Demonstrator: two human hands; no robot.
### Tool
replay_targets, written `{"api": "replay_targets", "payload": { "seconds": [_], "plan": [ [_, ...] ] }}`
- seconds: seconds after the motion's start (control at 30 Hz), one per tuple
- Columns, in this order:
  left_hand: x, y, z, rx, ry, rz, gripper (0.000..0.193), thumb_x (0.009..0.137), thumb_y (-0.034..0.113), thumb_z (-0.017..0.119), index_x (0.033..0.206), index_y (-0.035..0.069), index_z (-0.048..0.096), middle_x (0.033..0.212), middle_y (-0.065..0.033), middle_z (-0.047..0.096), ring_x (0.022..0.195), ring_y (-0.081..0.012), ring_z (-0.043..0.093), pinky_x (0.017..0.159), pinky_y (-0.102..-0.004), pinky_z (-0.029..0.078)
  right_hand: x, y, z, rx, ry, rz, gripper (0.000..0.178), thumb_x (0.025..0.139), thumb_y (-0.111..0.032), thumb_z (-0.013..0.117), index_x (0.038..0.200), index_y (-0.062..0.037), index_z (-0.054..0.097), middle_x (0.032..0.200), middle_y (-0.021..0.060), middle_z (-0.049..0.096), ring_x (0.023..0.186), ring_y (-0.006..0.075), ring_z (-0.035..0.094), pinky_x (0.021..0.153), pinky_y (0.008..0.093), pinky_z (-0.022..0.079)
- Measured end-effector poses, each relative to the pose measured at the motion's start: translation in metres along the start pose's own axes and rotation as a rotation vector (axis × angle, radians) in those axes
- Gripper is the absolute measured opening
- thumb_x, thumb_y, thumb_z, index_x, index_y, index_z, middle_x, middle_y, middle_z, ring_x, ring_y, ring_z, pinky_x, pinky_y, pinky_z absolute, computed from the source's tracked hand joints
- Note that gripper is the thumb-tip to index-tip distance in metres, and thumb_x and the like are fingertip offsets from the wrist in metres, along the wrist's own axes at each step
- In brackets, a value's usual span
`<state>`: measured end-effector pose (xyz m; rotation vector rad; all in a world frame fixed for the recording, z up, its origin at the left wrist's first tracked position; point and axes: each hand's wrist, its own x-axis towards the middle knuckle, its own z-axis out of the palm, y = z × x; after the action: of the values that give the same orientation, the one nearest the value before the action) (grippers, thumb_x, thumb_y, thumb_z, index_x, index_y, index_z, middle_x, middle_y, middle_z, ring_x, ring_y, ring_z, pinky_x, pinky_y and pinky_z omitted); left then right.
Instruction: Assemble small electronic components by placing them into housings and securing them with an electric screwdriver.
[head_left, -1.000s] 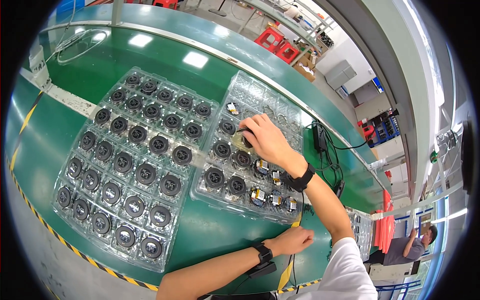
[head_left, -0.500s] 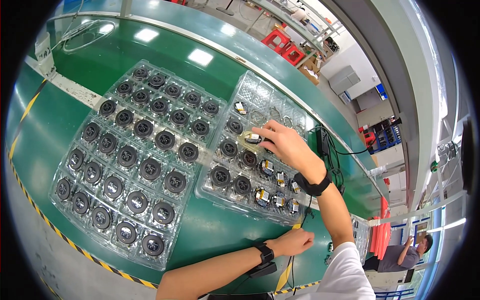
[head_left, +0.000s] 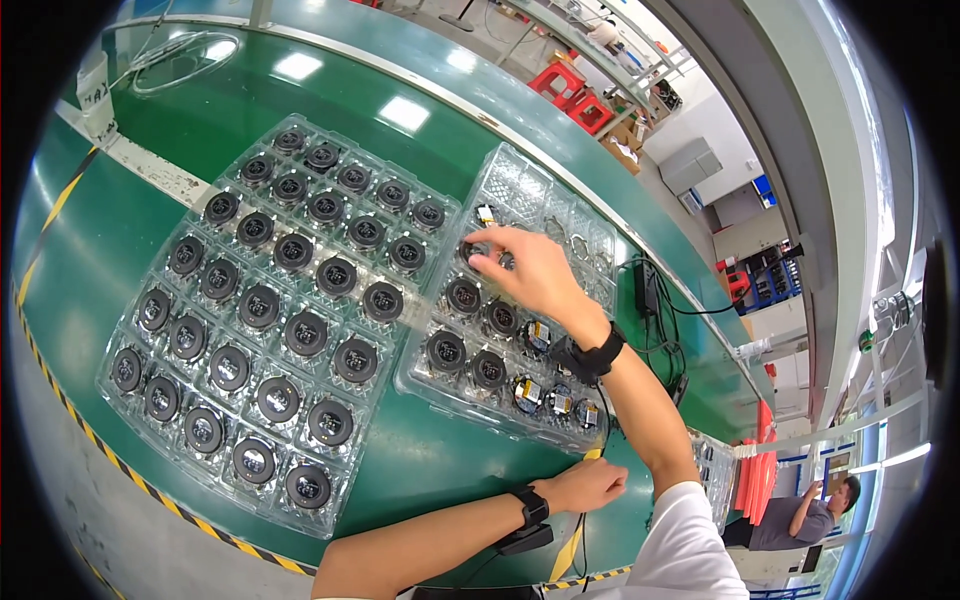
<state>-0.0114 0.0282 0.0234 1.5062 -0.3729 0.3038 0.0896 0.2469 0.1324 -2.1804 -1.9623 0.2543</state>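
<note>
A round black part [head_left: 467, 251] sits in the left column of the clear right-hand tray [head_left: 505, 180], just right of the frame's centre. The right hand [head_left: 477, 249] comes over it from the right, thumb and forefinger a little apart at its edge; whether they grip it cannot be told. More black discs and labelled round parts fill the tray's lower rows. The tray's left edge runs close beside a larger clear tray [head_left: 345, 460] of black discs at left. Below both, green table [head_left: 420, 450] shows as far as the left forearm. The left hand [head_left: 585, 485], fingers curled in, rests near the right-hand tray's lower edge; its grasp is hidden. A black adapter [head_left: 648, 288] with cables lies past that tray's right edge. Striped tape [head_left: 130, 478] follows the table's lower-left edge, and green surface stretches across the upper left.
</note>
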Motion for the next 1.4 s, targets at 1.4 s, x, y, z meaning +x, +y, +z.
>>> {"api": "replay_targets", "payload": {
  "seconds": [1.4],
  "plan": [
    [0.000, 0.002, -0.001, -0.021, 0.004, -0.028, 0.022, 0.095, 0.015, 0.061, 0.082, -0.002, 0.058, 0.070, -0.0219, 0.061, 0.068, -0.0420, 0.061, 0.063, -0.0485, 0.046, -0.046, -0.033, -0.007, 0.239, 0.021, -0.196, 0.032, 0.094, -0.033, 0.072, 0.114, -0.0089, 0.063, 0.095, 0.0088, 0.070, 0.088, 0.0290, 0.070, 0.073, 0.0368, 0.056]
  ]
}}
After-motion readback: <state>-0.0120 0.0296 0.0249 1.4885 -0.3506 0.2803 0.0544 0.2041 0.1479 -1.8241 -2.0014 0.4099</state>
